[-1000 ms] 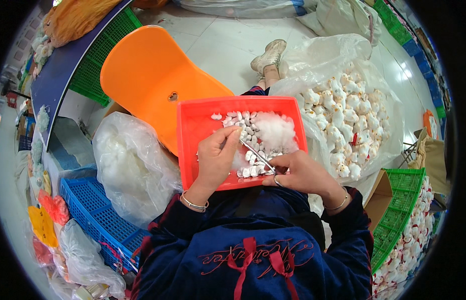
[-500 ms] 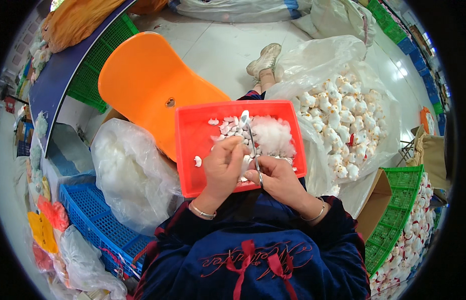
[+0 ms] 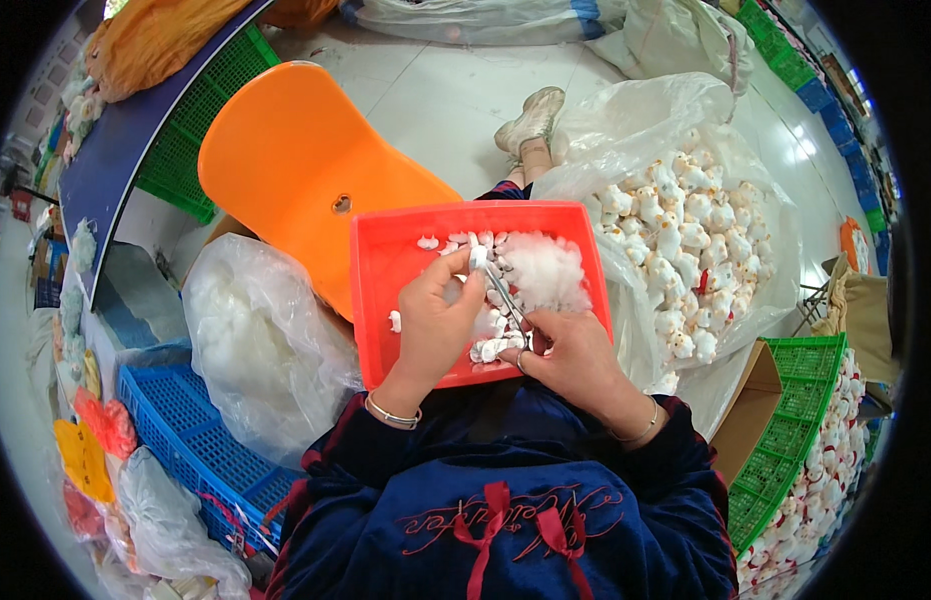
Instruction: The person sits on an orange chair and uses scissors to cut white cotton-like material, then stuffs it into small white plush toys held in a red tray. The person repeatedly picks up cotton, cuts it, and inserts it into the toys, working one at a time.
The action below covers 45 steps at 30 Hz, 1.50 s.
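On my lap rests a red tray [image 3: 373, 262] holding several small white stuffed pieces [image 3: 493, 350] and a clump of white fibre stuffing [image 3: 547, 272]. My left hand [image 3: 430, 315] pinches a small white fabric piece [image 3: 477, 257] between thumb and fingers above the tray. My right hand [image 3: 573, 352] grips the ring handles of long metal forceps [image 3: 504, 292]. Their tips reach up to the white piece in my left fingers; whether they are inside it is hidden.
An orange plastic chair [image 3: 295, 160] stands beyond the tray to the left. At left are a clear bag of stuffing [image 3: 255, 350] and a blue crate [image 3: 190, 415]. On the right lie a bag of white plush pieces [image 3: 685, 240] and a green crate [image 3: 800, 400].
The white piece on the forceps' tips has come down to my left fingers, which now pinch it. My left hand has moved slightly up, and my right hand slightly right.
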Tool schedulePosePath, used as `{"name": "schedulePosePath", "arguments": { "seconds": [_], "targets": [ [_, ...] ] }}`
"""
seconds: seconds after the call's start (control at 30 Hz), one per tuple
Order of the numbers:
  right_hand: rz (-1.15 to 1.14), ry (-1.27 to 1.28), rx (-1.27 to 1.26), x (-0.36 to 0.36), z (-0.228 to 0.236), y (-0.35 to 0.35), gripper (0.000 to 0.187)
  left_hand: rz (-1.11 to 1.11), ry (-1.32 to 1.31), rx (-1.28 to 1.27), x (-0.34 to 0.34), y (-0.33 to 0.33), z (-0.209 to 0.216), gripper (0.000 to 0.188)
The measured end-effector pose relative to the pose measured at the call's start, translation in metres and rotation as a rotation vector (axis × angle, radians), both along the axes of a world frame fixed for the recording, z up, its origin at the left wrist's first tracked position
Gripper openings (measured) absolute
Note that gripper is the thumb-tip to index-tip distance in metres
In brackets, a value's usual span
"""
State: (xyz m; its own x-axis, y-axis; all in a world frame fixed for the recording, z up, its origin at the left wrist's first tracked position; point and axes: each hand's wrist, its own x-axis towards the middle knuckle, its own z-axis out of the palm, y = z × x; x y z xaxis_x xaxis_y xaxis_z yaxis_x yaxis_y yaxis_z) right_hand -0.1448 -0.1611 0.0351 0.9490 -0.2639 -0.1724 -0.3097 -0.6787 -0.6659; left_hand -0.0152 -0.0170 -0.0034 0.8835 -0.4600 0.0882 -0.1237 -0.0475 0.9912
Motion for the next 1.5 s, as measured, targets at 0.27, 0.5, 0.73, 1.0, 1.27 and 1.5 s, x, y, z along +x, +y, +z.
{"name": "schedulePosePath", "arguments": {
  "seconds": [0.27, 0.5, 0.73, 1.0, 1.27, 1.5],
  "targets": [
    [0.010, -0.230, -0.221, -0.003, 0.008, -0.016, 0.051, -0.092, 0.484, -0.193, 0.011, 0.006, -0.002, 0.019],
    [0.044, -0.091, -0.276, -0.004, 0.004, -0.017, 0.047, -0.059, 0.441, -0.290, 0.006, 0.005, -0.004, 0.020],
    [0.066, -0.037, -0.011, 0.000, 0.007, -0.014, 0.034, -0.027, 0.340, -0.169, -0.001, 0.003, -0.008, 0.014],
    [0.053, -0.128, -0.227, -0.004, -0.004, -0.017, 0.035, -0.164, 0.438, -0.152, 0.012, 0.011, -0.007, 0.016],
    [0.133, -0.110, -0.391, -0.008, 0.011, -0.026, 0.042, -0.257, 0.471, -0.058, 0.025, 0.023, -0.016, 0.026],
    [0.056, -0.154, -0.204, -0.014, 0.013, -0.039, 0.055, -0.260, 0.620, -0.290, 0.026, 0.026, -0.014, 0.027]
  ]
}}
